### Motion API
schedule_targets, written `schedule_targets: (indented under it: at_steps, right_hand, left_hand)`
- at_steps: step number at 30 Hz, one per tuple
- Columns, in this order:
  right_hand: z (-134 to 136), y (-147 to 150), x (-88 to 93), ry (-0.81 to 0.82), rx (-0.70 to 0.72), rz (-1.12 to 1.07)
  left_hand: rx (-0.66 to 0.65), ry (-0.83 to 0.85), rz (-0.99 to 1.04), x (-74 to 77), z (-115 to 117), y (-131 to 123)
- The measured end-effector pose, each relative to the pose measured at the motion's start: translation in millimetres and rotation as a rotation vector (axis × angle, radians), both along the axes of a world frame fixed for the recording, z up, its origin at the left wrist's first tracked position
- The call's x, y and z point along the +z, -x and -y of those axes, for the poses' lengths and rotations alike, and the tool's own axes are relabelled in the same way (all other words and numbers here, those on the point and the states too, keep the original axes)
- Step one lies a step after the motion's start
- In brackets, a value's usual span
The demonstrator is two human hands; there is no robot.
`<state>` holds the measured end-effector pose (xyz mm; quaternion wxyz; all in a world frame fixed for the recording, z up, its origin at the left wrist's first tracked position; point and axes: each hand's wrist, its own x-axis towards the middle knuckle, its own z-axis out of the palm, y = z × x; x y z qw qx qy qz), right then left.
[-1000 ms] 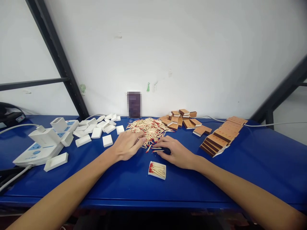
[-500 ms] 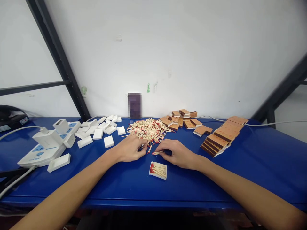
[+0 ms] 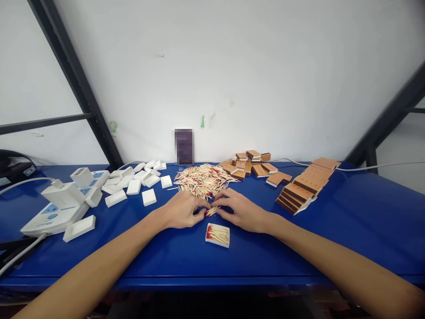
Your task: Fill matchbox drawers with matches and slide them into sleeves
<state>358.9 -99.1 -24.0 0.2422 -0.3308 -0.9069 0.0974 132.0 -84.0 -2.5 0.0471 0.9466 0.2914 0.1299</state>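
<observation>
1. Has a bare left hand (image 3: 186,210) past the white match tray (image 3: 217,244), on its left side.
2. Has a bare right hand (image 3: 245,211) past the tray's right side.
3. Has thin, bare fingers (image 3: 222,202).
4. Has a long, bare left forearm (image 3: 109,264) and a long, bare right forearm (image 3: 322,257), one on each side of the tray, skinny at the wrists and thicker toward the elbows.

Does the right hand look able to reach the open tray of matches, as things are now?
Probably yes: the tray lies close to the right hand, with only blue tabletop between, though that hand is busy with a few matches.
</observation>
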Motion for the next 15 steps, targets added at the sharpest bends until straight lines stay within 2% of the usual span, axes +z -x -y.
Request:
schedule_targets:
  at_steps: [7, 15]
  right_hand:
    - [4.9, 0.7, 5.7, 0.017, -0.025, 0.063]
    - [7.0, 2.3, 10.6, 0.064, -0.016, 0.056]
  left_hand:
    - [0.061, -0.111, -0.044, 13.3, -7.5, 14.8]
    - [0.134, -0.015, -0.113, 24.6, -9.4, 24.9]
